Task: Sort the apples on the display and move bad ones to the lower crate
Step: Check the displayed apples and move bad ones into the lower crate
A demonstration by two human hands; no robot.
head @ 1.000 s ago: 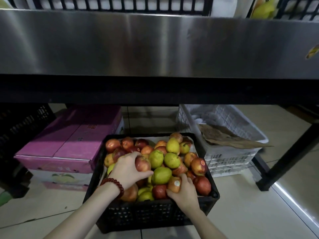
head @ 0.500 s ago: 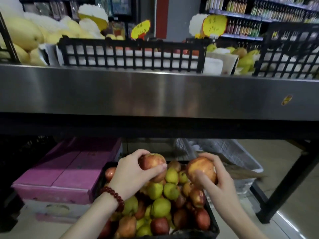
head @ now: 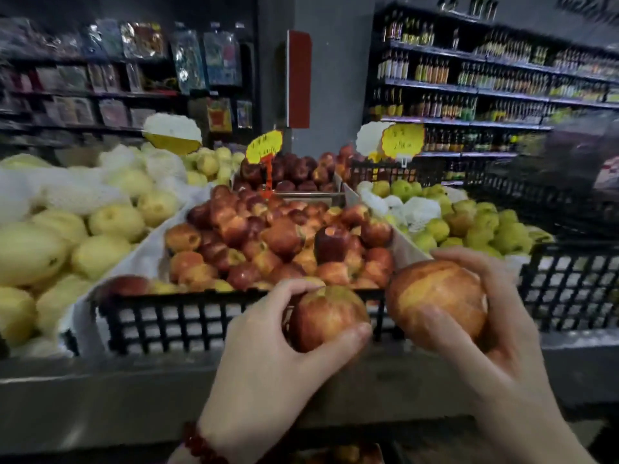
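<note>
Apples [head: 281,239] heaped in the display crate [head: 207,323] lie just beyond both hands — left hand [head: 268,349] grips one apple [head: 326,318], right hand [head: 485,333] another [head: 435,296].

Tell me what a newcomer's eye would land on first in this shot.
Two apples held up in front of the display: the left hand grips a red apple, the right hand an orange-red apple. Behind them a black crate is heaped with red apples, with yellow pears to its left and yellow price signs above.
</note>
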